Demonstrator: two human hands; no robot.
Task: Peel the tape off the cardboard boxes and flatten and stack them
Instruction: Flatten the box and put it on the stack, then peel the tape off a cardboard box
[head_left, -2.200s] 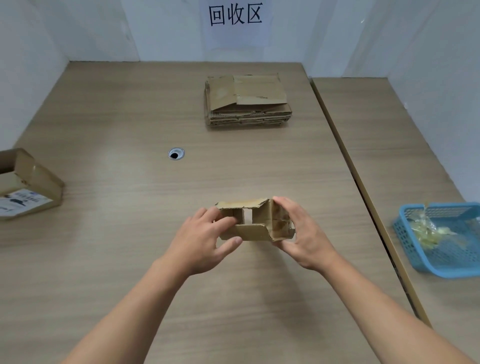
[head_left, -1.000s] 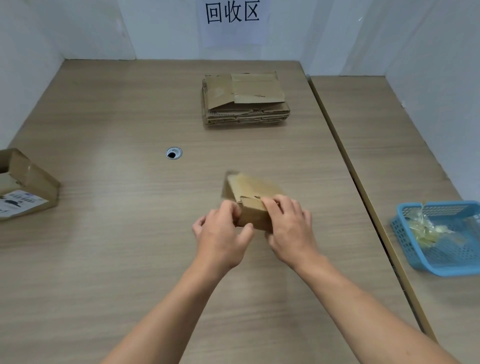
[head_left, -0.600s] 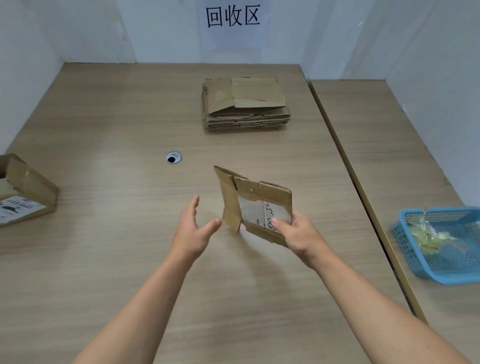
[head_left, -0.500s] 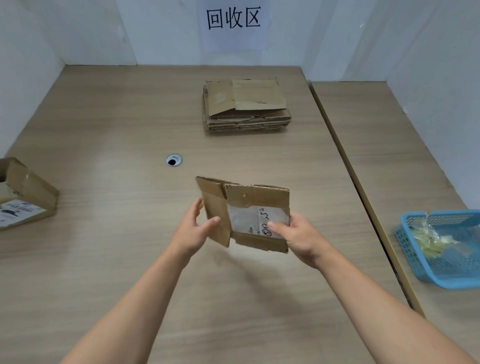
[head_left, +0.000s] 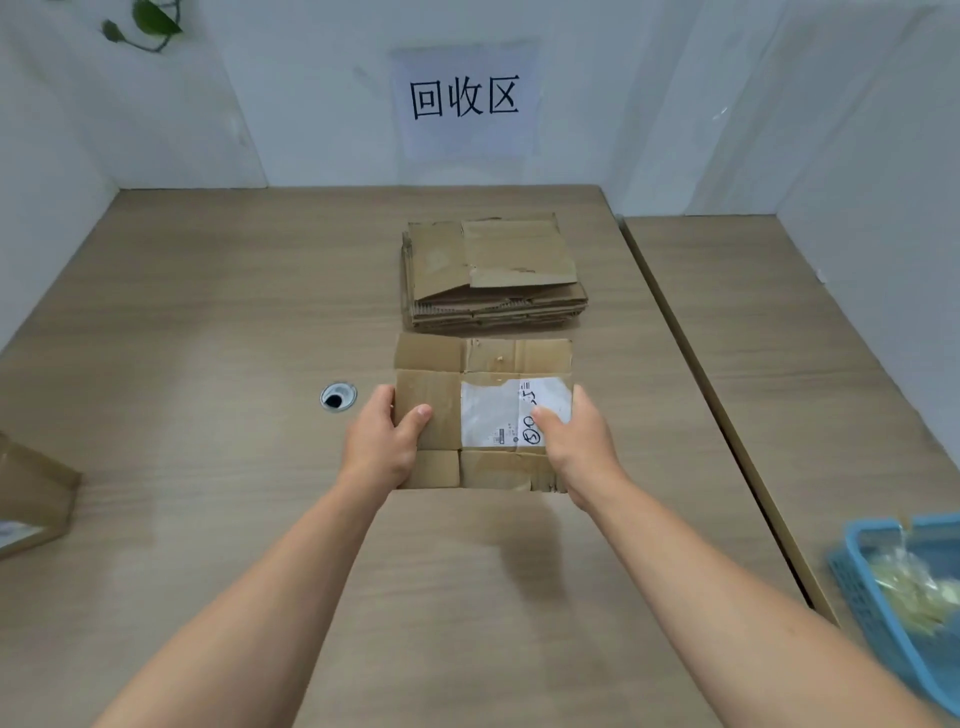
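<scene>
Flattened box (head_left: 483, 410) held level above tabletop (head_left: 208, 312); left hand (head_left: 382, 447) grips 9 o'clock edge, right hand (head_left: 576, 441) 3 o'clock edge; stack (head_left: 493, 275) at 12 o'clock.

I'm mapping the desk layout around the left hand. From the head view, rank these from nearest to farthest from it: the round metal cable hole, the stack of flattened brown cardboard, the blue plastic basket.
1. Round metal cable hole: just left of the left hand.
2. Stack of flattened brown cardboard: ahead, toward the wall.
3. Blue plastic basket: far right, on the adjoining table.
</scene>
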